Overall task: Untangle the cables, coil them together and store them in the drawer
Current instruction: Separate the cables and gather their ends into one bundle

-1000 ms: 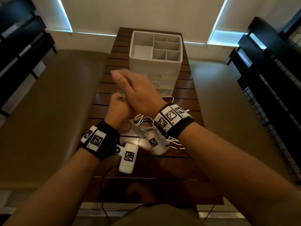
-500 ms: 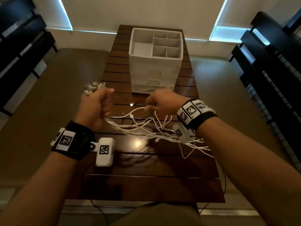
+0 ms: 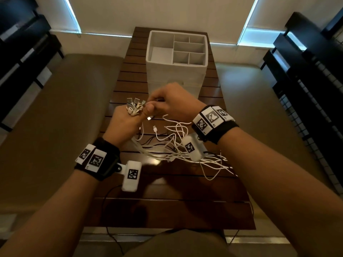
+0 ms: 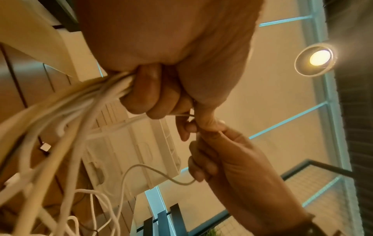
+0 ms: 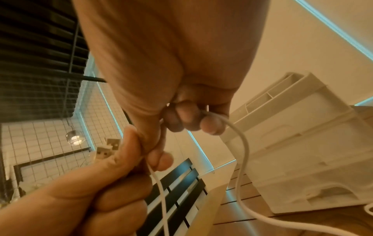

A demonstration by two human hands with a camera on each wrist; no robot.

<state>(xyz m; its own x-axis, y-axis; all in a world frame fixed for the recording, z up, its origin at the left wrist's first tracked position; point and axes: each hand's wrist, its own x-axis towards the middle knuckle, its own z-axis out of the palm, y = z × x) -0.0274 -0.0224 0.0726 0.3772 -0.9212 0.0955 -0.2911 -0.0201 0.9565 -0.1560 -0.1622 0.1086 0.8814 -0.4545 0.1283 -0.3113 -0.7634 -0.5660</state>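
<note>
We grip the bundle of white cables [image 3: 167, 153] in our left hand [image 3: 124, 125], fist closed, their USB plugs [image 3: 134, 106] fanning out above it. Our right hand [image 3: 172, 102] meets the left and pinches a single cable [image 5: 240, 143], seemingly near its end, though the plug is hidden. Loose strands trail over the desk [image 3: 167, 210]. The white drawer unit [image 3: 176, 71] stands behind, drawers apparently closed.

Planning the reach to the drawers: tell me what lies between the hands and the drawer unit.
Only bare table slats, per the head view; the right hand overlaps the drawer unit front there.
</note>
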